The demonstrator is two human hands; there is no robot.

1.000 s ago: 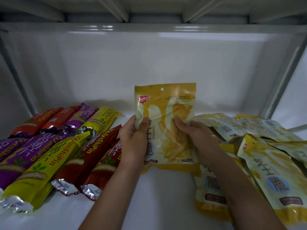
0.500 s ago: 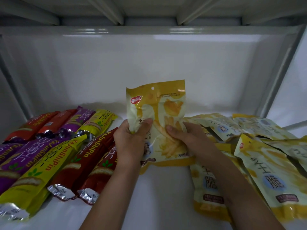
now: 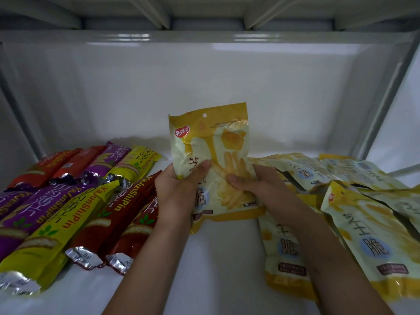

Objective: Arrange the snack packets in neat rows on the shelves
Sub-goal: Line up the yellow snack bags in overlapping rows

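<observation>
Yellow fries packet [image 3: 213, 160] upright at mid-shelf [image 3: 218, 264] — pinched by left hand [image 3: 179, 192] and right hand [image 3: 254, 185], thumbs in front. Likely light, crinkly, slippery — best gripped by side edges.

Both forearms reach forward from the near edge. The left hand [image 3: 179, 192] and right hand [image 3: 256, 185] sit close together, fingers curled, thumbs pressing inward, gripping.

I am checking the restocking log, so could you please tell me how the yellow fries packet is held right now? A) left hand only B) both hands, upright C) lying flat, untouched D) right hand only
B: the left hand and right hand both grip the yellow fries packet, which stands upright over the shelf.
</observation>
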